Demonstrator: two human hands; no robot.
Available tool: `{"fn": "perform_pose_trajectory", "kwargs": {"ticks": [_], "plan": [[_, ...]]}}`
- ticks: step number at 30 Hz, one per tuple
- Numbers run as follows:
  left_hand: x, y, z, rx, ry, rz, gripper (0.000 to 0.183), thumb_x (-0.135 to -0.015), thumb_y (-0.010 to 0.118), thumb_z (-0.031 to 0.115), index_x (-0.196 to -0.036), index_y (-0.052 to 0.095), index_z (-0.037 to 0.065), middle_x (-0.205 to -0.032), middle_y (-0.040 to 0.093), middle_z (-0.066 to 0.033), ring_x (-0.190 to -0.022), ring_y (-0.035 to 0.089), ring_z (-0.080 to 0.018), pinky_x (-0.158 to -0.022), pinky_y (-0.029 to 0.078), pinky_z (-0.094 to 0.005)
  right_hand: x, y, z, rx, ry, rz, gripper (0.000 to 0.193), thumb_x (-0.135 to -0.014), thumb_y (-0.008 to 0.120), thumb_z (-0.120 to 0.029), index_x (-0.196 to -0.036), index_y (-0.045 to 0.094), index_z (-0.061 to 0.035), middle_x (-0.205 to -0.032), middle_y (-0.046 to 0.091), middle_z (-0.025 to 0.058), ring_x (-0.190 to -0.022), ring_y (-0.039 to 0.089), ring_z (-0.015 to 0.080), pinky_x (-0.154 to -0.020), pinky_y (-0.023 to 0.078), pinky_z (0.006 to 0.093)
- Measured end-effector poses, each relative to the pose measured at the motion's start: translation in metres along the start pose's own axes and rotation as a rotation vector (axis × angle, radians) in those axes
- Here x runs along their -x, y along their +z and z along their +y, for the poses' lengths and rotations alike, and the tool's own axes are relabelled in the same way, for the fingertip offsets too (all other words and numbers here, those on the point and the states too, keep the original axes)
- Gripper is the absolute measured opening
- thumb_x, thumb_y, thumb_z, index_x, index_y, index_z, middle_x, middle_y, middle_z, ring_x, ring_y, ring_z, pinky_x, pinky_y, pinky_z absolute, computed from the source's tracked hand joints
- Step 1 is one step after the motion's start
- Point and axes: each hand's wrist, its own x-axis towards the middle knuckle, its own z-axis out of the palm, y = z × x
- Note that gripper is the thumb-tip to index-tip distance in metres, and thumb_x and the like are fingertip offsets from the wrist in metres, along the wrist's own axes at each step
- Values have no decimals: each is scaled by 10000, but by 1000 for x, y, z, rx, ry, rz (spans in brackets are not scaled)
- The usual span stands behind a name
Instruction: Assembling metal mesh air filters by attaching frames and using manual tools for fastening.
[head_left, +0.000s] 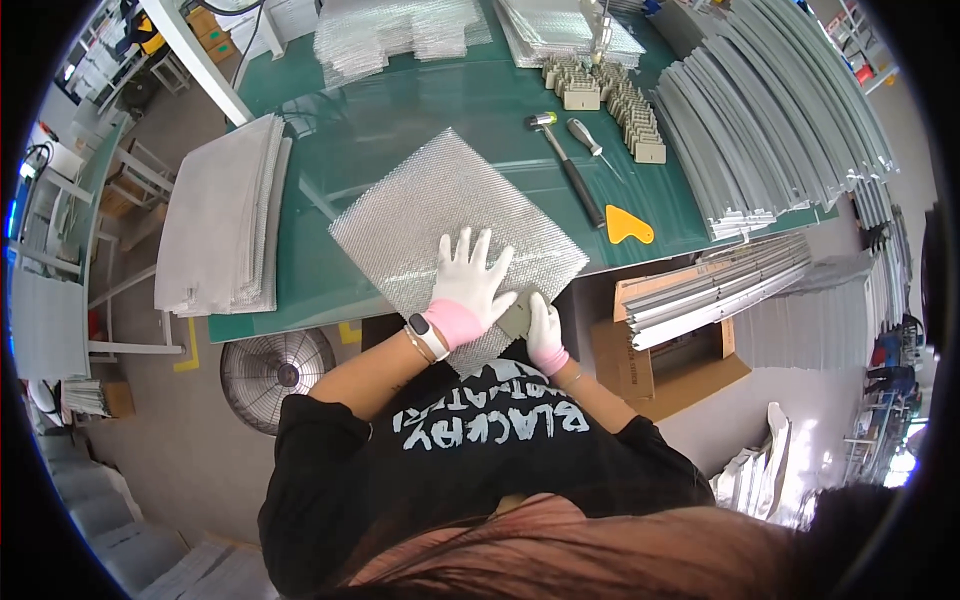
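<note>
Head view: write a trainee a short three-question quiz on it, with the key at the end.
1. True or false: the left hand lies with spread fingers on the silver sheet.
2. What colour is the flat scraper beside the end of the handle of the hammer?
A) red
B) yellow
C) blue
3. Put these in order from left to right in the picture: pile of long grey pieces, silver sheet, round fan.

Key:
1. True.
2. B.
3. Round fan, silver sheet, pile of long grey pieces.
</note>
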Motion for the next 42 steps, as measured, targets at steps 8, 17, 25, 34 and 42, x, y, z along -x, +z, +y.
{"fn": "perform_pose_trajectory", "kwargs": {"ticks": [8, 17, 25, 34, 42], "plan": [[6, 1, 0, 56, -5, 28, 657, -898, 612, 435, -1453, 464, 116, -1483, 394, -266, -1401, 310, -485, -1164, 172, -633, 9, 16, -26, -156, 123, 82, 236, -1031, 568, -222, -1097, 641, -8, -987, 649, 5, -867, 589, 66, -760, 502, 257], [-4, 1, -21, -30, 26, -40, 575, -922, 596, 399, -1426, 508, 138, -1496, 388, -247, -1421, 289, -451, -1174, 171, -629, -15, 8, -43, 6, 521, -319, 482, -960, 636, -458, -1144, 656, -14, -987, 682, 47, -825, 648, 122, -717, 541, 295], [-37, -41, -86, -192, 108, 139, 491, -893, 630, 247, -1365, 563, 130, -1426, 499, -130, -1393, 337, -426, -1174, 186, -608, -58, -118, -63, 1899, 273, -262, 300, -879, 616, -159, -1168, 687, -117, -1238, 656, 145, -1134, 657, 333, -902, 561, 448], [55, 37, 2, 722, 459, -42, 362, -919, 623, 214, -1230, 624, 30, -1279, 621, -162, -1258, 539, -349, -1093, 405, -463, -64, -187, -48, 1767, 13, -153, 177, -834, 589, -129, -965, 705, -102, -1022, 672, 161, -968, 666, 376, -840, 543, 455], [59, 177, 0, 1103, 29, -161, 463, -995, 563, 269, -1365, 525, -6, -1343, 590, -163, -1235, 581, -253, -1074, 440, -362, 7, 14, -135, 1259, -252, -564, 234, -843, 581, -149, -1036, 651, -36, -1073, 656, 205, -1049, 635, 392, -884, 529, 465]]}}
